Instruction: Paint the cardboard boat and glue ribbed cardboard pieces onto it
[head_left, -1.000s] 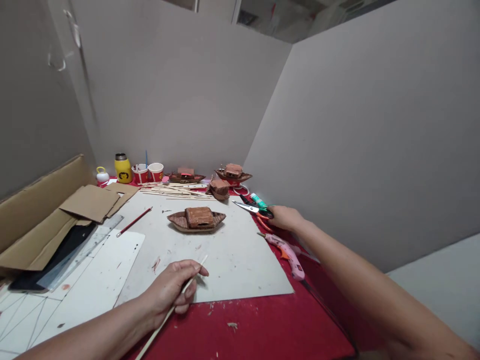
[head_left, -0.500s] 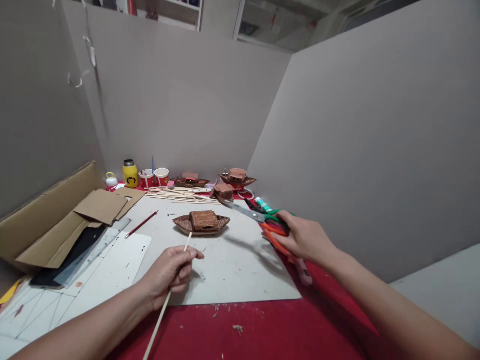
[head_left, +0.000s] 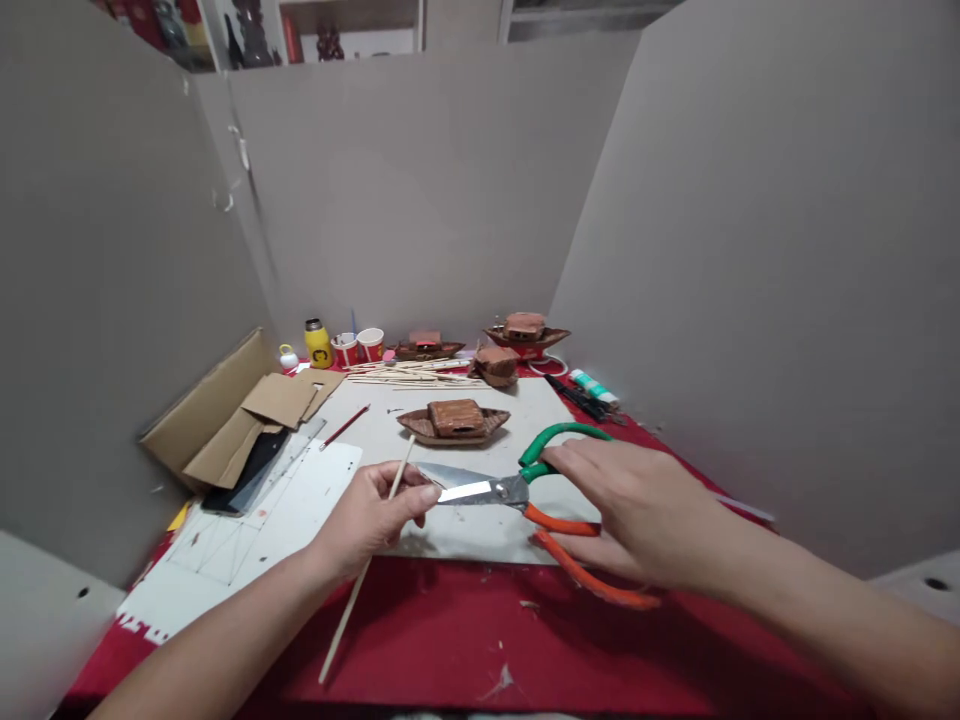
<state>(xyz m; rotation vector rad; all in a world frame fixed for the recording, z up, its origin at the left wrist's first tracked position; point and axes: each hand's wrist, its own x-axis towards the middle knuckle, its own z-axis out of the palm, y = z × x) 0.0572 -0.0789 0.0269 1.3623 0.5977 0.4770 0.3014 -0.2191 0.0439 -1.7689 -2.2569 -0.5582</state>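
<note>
Head view. Pinched in the left hand (head_left: 386,508), between thumb and curled fingers: one thin wooden stick (head_left: 345,617). Runs lengthwise on a slant, lower end toward the near edge and a little left, upper end pointing away and slightly right, over the white board (head_left: 540,396). Upper tip seen just below the left end of a brown model boat (head_left: 456,422); cannot tell whether touching.

Gripped in the right hand (head_left: 637,510), with digits apart across the green and orange handles: scissors (head_left: 510,490). Held above the board and the near red cloth (head_left: 450,630). Long axis roughly crosswise, handles to the right, blades pointing left toward the left hand and stick. Blades parted; one tip hidden or blurred at the left thumb, so cannot tell if touching skin.

Noted about the hands: model boat upright on the board, long axis left to right, beyond the blades. Farther back, a pile of sticks (head_left: 409,375), mostly crosswise, beside a brown hut-like model (head_left: 496,366). To the left, a dark red pencil (head_left: 345,428) lying slantwise; to the far right, a green-and-white tube (head_left: 592,386).
</note>
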